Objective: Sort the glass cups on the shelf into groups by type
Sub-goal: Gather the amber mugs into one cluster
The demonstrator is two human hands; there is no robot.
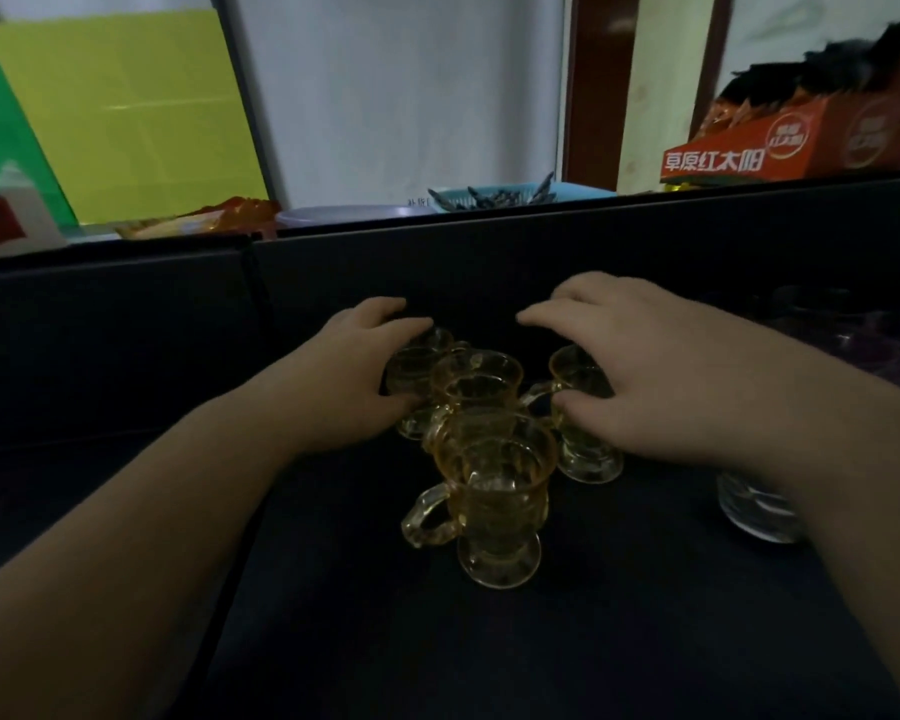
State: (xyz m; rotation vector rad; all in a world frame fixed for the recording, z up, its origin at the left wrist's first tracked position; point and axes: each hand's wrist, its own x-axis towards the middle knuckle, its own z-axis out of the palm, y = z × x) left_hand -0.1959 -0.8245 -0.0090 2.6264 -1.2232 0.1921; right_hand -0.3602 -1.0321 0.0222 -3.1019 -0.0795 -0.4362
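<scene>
**Amber cups clustered between two hands on the dark shelf**

Four amber cups with handles stood close together on the shelf [333, 615]. My left hand [354, 366] curled round the far-left cup [411, 371], fingers [401, 324] draped over its rim and thumb against its near side. My right hand [645, 366] covered the right cup [588, 423], fingers spread over the top and thumb pressed to its wall just beside the handle. The middle cup [476, 381] sat between the two hands, touching or nearly touching the left one. The near cup [494, 491] stood upright in front of the group, handle pointing left, free of both hands. A clear glass [754, 506] lay partly hidden under my right wrist, apart from the amber set. I judged the left hand nearer the middle cup, and the near cup roughly equally distant from both.
</scene>
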